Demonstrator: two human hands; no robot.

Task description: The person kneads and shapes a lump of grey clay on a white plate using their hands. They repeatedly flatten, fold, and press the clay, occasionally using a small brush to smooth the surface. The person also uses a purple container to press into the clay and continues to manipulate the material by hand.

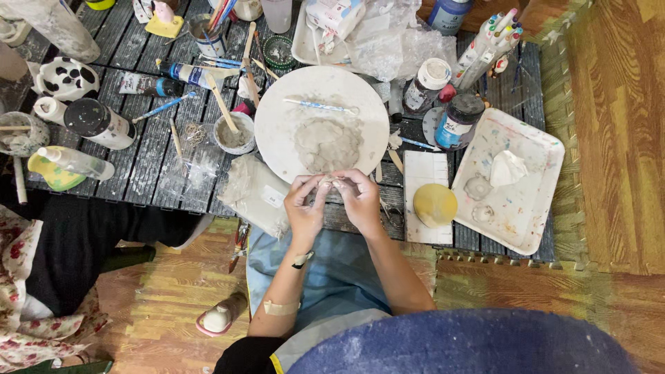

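Dark slatted surface (149,173) runs beyond both hands, crowded with craft clutter. Blue apron (332,277) lies below the hands, over the person's lap. White square tray (533,208), paint-speckled, sits well to the right of the right hand, a crumpled white scrap on it. Round white board (277,118) is just beyond the hands, with a flattened slab of grey clay (327,144) on it and a blue-handled tool (320,105) at the far side. Grey bagged clay block (256,194) lies just left of the left hand. White ruled tile (422,176) is just right of the right hand, a yellow sponge (435,205) on it. Small cup of grey slip (234,135) with a wooden stick stands beyond and left of the left hand. Dark-lidded paint jar (457,121) is beyond and to the right.

Left hand (305,208) and right hand (360,197) are together at the near edge of the board, fingers curled, pinching a small lump of clay (334,181) between them; both closed on it. Bandage on left forearm.
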